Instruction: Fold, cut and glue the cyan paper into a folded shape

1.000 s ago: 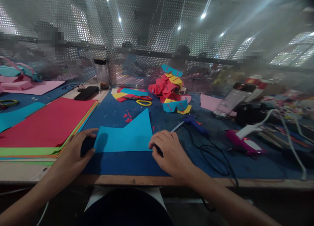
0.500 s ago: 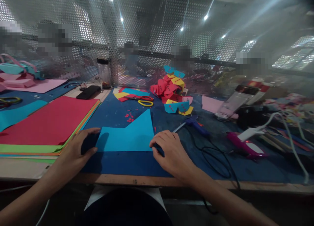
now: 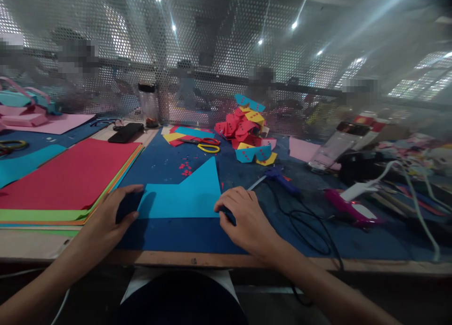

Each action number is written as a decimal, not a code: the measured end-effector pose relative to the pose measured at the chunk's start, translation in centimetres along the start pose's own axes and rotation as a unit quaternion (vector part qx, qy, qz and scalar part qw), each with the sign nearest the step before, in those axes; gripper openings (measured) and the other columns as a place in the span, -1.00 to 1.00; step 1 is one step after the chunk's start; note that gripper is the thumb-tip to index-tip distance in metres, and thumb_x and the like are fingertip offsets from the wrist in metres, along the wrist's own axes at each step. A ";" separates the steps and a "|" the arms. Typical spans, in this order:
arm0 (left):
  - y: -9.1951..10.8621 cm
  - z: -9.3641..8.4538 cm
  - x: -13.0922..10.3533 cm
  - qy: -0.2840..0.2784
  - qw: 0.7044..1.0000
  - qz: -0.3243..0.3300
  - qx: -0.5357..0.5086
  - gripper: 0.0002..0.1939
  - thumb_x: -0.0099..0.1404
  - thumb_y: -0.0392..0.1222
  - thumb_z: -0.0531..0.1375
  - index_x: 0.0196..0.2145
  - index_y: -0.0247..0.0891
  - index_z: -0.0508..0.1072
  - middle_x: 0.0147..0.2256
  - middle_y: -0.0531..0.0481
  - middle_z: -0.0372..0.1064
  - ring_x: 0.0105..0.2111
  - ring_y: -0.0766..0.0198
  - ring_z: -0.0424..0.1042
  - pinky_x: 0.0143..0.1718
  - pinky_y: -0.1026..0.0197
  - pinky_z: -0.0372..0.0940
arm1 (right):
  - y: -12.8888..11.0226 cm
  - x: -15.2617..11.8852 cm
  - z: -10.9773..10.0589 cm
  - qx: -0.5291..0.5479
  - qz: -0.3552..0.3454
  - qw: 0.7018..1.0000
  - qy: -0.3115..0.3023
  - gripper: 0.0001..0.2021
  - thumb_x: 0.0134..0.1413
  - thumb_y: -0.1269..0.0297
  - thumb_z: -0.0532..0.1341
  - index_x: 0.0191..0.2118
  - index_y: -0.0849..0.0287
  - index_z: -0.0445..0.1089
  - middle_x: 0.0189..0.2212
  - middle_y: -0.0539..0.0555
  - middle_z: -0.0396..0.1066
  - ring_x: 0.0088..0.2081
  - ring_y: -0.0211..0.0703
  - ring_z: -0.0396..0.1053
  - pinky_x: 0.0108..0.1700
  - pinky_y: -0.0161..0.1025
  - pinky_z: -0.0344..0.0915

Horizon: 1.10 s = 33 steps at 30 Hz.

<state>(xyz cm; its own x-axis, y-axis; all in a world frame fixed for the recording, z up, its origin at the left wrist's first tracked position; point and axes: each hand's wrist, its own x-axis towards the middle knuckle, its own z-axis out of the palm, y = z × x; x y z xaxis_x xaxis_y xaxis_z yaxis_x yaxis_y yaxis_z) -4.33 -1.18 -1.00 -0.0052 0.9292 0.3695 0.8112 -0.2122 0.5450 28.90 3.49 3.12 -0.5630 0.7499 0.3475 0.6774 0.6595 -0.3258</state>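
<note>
See flat blue paper (image 3: 183, 201), peaked at R end, on mat (image 3: 183, 235) — btwn L hand (image 3: 111, 214), thumb & fingers apart, & R hand (image 3: 245, 216), curled, can't tell if pinching. Leaves mat strip before table edge (image 3: 169, 258).

Black phone (image 3: 126, 133), dark-lidded jar (image 3: 149, 106), perforated screen (image 3: 141, 47)

Head camera, single view.
Looked forward and down over the tabletop (image 3: 183, 238) from its near edge; both hands (image 3: 245, 219) close below, perforated screen (image 3: 219, 33) farther off, filling the upper part.
</note>
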 end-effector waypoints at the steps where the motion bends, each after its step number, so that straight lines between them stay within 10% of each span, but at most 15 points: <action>1: 0.0 0.0 0.0 -0.004 1.000 0.000 -0.002 -0.54 0.38 0.01 0.09 0.18 -0.13 0.30 0.15 -0.19 0.38 0.18 -0.12 0.36 0.18 -0.26 0.27 | 0.0 0.0 0.0 0.003 0.002 1.000 -0.003 -0.78 0.04 0.60 0.18 -0.28 0.10 0.40 -0.21 0.02 0.48 -0.03 -0.03 0.29 0.02 -0.06 0.06; 8: 0.0 -0.1 0.1 -0.001 1.000 -0.001 0.000 -0.55 0.37 -0.02 0.11 0.17 -0.13 0.31 0.12 -0.19 0.38 0.14 -0.13 0.37 0.14 -0.28 0.30 | 0.1 0.0 -0.1 0.009 0.013 1.000 -0.013 -0.71 -0.01 0.65 0.13 -0.27 0.11 0.41 -0.19 0.04 0.48 -0.01 -0.03 0.29 0.02 -0.06 0.06; 14: 2.9 0.3 -0.1 0.049 0.991 0.122 0.021 -0.79 0.42 -0.21 0.08 -0.09 -0.09 0.48 0.06 -0.10 0.40 0.11 0.00 0.35 0.14 -0.16 0.27 | -0.9 1.0 -0.2 -0.043 0.012 0.999 -0.017 -0.89 0.11 0.49 0.21 -0.33 0.13 0.40 -0.26 0.05 0.49 -0.09 -0.02 0.29 -0.04 -0.06 0.06; 19: 4.7 1.9 -0.4 -0.068 0.970 0.231 0.032 -0.67 0.47 -0.32 0.00 0.00 -0.08 0.49 -0.05 -0.04 0.49 -0.05 0.11 0.44 -0.06 0.02 0.36 | -2.7 2.5 0.8 -0.049 0.021 0.998 -0.041 -0.96 0.13 0.38 0.27 -0.35 0.13 0.41 -0.31 0.03 0.48 -0.15 -0.05 0.28 -0.11 -0.08 0.05; 33: 4.6 2.8 -0.6 -0.047 0.960 0.258 0.096 -0.70 0.48 -0.21 0.08 0.06 -0.10 0.50 -0.05 -0.10 0.47 -0.10 0.02 0.46 -0.15 -0.04 0.40 | -2.4 2.9 1.1 -0.031 0.072 0.995 -0.063 -0.88 0.01 0.47 0.23 -0.31 0.13 0.40 -0.27 0.00 0.45 -0.10 -0.06 0.28 -0.09 -0.10 0.08</action>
<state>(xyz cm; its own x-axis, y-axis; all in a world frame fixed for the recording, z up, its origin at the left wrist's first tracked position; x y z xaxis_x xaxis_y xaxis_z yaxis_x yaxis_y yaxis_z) 1.06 -1.88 -0.80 0.4720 0.7406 0.4783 0.7845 -0.6003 0.1554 25.15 4.12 3.93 -0.5100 0.8396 0.1869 0.7814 0.5431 -0.3075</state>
